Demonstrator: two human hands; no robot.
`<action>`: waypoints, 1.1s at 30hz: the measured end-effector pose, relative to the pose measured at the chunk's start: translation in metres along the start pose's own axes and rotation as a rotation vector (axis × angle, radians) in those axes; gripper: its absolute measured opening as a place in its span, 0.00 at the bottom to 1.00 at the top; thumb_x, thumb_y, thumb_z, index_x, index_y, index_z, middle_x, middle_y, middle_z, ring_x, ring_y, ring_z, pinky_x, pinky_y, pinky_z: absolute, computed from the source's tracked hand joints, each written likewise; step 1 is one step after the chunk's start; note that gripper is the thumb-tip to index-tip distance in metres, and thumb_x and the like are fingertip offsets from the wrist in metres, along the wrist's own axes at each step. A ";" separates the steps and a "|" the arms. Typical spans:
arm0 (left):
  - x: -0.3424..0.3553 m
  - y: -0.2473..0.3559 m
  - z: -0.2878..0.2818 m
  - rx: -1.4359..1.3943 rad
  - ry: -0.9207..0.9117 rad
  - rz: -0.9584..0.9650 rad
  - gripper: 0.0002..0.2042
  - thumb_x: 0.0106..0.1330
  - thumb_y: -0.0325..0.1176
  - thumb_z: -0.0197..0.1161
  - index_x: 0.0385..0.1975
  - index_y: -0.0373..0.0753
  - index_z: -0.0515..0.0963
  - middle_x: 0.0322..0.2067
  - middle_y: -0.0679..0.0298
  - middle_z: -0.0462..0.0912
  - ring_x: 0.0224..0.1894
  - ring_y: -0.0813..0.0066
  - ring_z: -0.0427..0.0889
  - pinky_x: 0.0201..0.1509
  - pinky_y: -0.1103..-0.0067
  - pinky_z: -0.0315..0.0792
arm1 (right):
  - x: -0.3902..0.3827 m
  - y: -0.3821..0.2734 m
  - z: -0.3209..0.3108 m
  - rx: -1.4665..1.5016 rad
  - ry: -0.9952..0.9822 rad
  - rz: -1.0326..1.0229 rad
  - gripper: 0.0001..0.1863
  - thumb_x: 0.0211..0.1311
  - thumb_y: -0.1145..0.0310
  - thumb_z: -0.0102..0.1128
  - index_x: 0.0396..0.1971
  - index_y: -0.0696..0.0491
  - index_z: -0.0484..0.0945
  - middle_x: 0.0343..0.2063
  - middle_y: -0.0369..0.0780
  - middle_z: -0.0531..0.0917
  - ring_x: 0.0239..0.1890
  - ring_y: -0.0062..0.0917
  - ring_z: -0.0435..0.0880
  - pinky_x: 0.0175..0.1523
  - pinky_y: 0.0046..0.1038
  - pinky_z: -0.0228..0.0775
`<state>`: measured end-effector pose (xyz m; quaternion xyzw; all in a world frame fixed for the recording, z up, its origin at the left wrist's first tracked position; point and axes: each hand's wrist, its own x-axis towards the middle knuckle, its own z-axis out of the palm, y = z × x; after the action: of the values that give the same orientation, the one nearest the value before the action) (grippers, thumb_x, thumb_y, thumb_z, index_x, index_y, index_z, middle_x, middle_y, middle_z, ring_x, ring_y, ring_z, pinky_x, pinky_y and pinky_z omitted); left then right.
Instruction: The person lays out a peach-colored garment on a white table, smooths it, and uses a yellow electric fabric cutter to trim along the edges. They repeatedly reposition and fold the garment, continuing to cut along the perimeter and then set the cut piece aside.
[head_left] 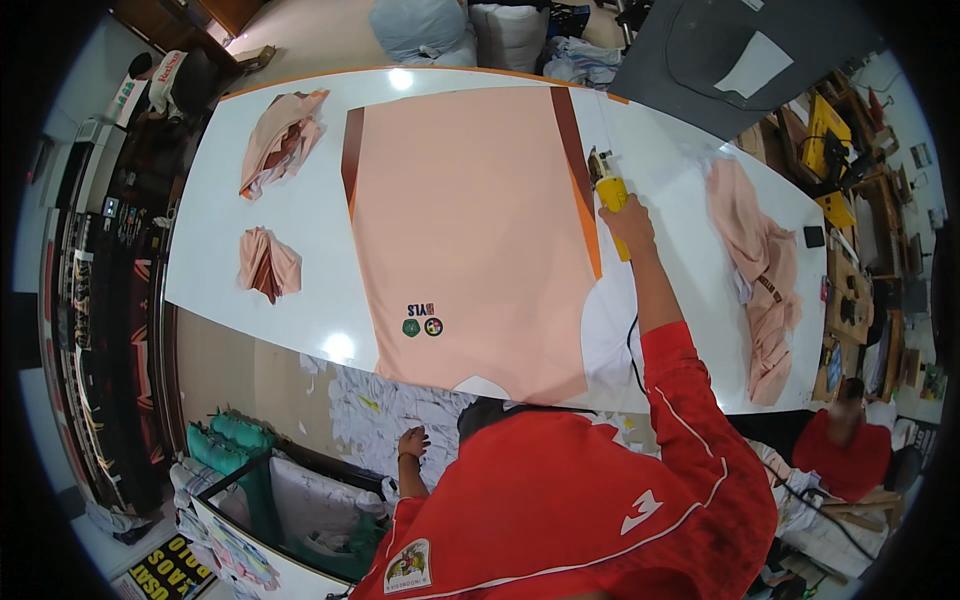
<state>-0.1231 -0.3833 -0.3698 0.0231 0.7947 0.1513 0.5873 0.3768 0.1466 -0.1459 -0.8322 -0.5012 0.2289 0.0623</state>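
My right hand [628,220] grips a yellow handheld electric cutter [613,190] with a black cord, beside the right edge of a large peach fabric panel [465,220]. The panel has brown and orange side strips and small printed emblems; white material [610,330] shows along its right side. My left hand [414,442] hangs open by the table's near edge, its fingers apart and holding nothing. Two crumpled peach pieces [280,140] [268,262] lie at the table's left, and a longer rumpled one [760,250] at the right.
The white table [195,240] stands among stuffed sacks [420,30], a dark grey surface [680,70] at the back right and a bin with green bundles [225,440]. A seated person [840,450] in red is at the lower right. A small black object [813,236] lies at the table's right edge.
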 end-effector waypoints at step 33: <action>-0.113 0.006 0.054 -0.212 0.411 0.305 0.16 0.76 0.39 0.65 0.54 0.33 0.83 0.40 0.58 0.90 0.36 0.71 0.90 0.37 0.74 0.80 | 0.178 -0.059 0.020 0.240 0.118 -0.132 0.42 0.61 0.40 0.68 0.66 0.55 0.70 0.53 0.58 0.85 0.57 0.55 0.85 0.61 0.50 0.78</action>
<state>-0.0378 -0.3897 -0.2776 0.0498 0.8642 0.3220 0.3834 0.3907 0.3266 -0.2005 -0.7961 -0.5193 0.2331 0.2055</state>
